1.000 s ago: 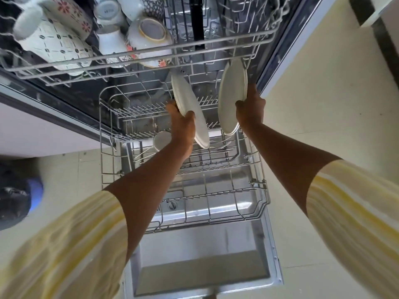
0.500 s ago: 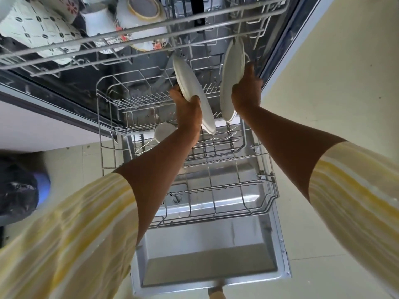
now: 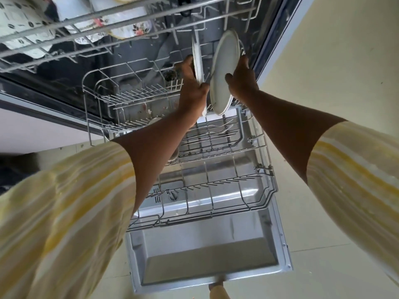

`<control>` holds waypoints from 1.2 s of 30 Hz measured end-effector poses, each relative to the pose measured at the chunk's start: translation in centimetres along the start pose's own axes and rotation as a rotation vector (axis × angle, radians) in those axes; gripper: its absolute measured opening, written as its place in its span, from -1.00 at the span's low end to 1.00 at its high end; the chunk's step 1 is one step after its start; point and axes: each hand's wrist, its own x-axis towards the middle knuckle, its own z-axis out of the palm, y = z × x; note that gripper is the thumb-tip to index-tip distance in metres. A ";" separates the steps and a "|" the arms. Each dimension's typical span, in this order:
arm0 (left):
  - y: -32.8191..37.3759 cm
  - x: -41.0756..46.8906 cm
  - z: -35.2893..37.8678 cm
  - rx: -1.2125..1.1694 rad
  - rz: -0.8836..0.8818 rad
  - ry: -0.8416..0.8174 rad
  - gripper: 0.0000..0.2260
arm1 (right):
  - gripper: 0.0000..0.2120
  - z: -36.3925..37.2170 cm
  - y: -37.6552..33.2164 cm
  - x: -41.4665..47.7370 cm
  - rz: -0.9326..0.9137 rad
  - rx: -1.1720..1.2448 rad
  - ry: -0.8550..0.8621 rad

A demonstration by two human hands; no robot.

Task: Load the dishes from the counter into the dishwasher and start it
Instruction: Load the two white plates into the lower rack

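Two white plates stand on edge over the far end of the pulled-out lower rack [image 3: 265,190]. My left hand [image 3: 192,87] grips the left plate [image 3: 197,59], which I see nearly edge-on. Beside it, my right hand [image 3: 241,83] grips the right plate [image 3: 224,72] by its rim, its pale face turned toward me. The two plates are close together, almost parallel. Their lower edges are down among the rack's wires. The open dishwasher door [image 3: 207,255] lies flat below me.
The upper rack [image 3: 108,24] juts out overhead with patterned mugs and bowls [image 3: 19,24]. Several forks [image 3: 218,131] lie in the lower rack near the plates, and a small bowl sits partly hidden behind my left forearm. Pale tiled floor [image 3: 334,104] lies to the right.
Both hands have carried the plates farther back and up into the machine. The left plate has turned from tilted to nearly edge-on, and the plates are closer together.
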 end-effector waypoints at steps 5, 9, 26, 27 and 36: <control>1.6 0.2 1.8 0.016 -0.050 0.066 -0.41 | -0.49 -0.1 1.0 -0.8 -0.032 0.055 -0.014; 0.9 -0.7 3.0 0.005 0.021 0.001 -0.42 | -0.65 0.2 2.3 -1.4 -0.035 0.059 0.030; -1.9 0.7 4.4 0.509 -0.093 -0.204 -0.25 | -0.63 0.6 3.6 -2.2 -0.112 0.083 -0.075; -1.9 0.5 4.2 0.501 -0.066 -0.147 -0.28 | -0.63 0.5 3.5 -2.3 -0.120 0.055 -0.076; -2.6 -4.5 0.6 0.420 0.115 0.072 -0.42 | -0.69 -0.4 3.0 -2.5 -0.117 -0.084 -0.093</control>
